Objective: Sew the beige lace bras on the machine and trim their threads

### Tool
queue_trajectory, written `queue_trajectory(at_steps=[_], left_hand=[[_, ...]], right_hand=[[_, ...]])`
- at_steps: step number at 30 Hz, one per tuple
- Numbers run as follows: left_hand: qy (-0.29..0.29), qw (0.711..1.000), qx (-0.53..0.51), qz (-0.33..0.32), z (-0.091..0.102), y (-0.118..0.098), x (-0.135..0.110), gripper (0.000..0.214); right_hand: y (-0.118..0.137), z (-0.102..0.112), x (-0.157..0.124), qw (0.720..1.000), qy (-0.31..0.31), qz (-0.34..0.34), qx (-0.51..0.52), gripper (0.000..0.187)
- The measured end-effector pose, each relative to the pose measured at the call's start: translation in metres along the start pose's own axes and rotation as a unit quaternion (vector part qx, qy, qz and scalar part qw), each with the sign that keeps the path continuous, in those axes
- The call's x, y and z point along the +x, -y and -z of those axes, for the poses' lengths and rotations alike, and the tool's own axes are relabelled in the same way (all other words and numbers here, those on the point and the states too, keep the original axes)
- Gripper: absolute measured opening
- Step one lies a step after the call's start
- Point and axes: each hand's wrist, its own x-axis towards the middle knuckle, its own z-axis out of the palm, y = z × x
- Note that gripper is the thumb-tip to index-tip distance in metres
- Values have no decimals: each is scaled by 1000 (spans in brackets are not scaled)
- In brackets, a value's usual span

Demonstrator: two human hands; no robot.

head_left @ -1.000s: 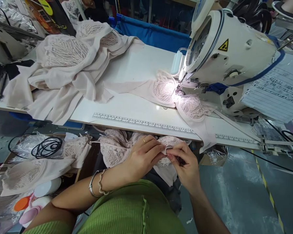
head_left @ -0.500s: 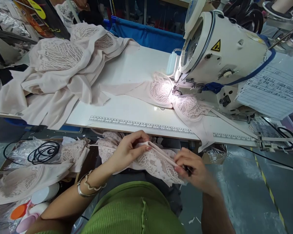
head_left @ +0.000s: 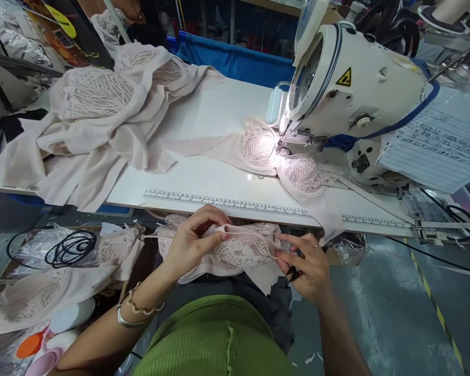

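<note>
Both hands pinch the lace piece (head_left: 243,250): left hand (head_left: 191,243), right hand (head_left: 307,266); a loose grip could drop its edge.

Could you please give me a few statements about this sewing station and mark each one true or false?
1. Both hands hold a lace garment below the table edge. True.
2. The left hand is resting on the sewing machine. False: it pinches the garment's edge, away from the sewing machine.
3. Another lace piece lies under the machine's needle. True.
4. The pile of fabric sits right of the machine. False: it lies on the left part of the table.
5. The right hand wears a ring. True.
</note>
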Motion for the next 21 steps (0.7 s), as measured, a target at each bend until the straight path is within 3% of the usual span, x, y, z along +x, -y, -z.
queue_trajectory(at_steps=[5, 13, 17, 21], left_hand=[[10, 1000, 3, -14, 3, 1, 1, 10], [64, 996, 30, 61, 7, -6, -1, 25], [9, 999, 16, 48, 3, 0, -1, 20], [-51, 997, 48, -9, -1, 7, -3, 10]], right_hand=[[1, -9, -5, 998, -28, -47, -17, 23], [-6, 12, 0, 972, -2, -147, 185, 32], [-10, 16, -4, 966, -50, -164, 192, 24], [-7, 11, -4, 964, -88, -195, 155, 28]])
